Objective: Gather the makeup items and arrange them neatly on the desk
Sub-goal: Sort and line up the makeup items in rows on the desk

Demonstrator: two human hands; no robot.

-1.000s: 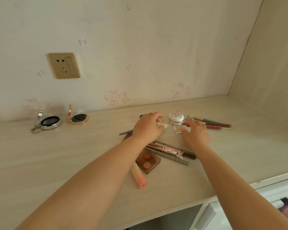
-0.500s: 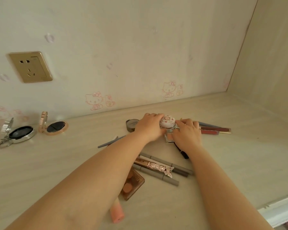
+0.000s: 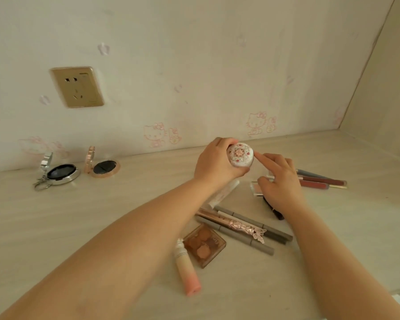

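Left hand point(image 3: 214, 163) grips the round compact point(image 3: 240, 155); right hand point(image 3: 281, 181), forefinger extended, touches its rim. Set it flat near the worktop point(image 3: 125, 204) rear edge.

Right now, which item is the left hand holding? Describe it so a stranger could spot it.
Start at the desk below the gold wall socket. Right of the two open compacts, the left hand grips a round white jar with a pink floral lid; its neighbours are flat or stick-shaped.
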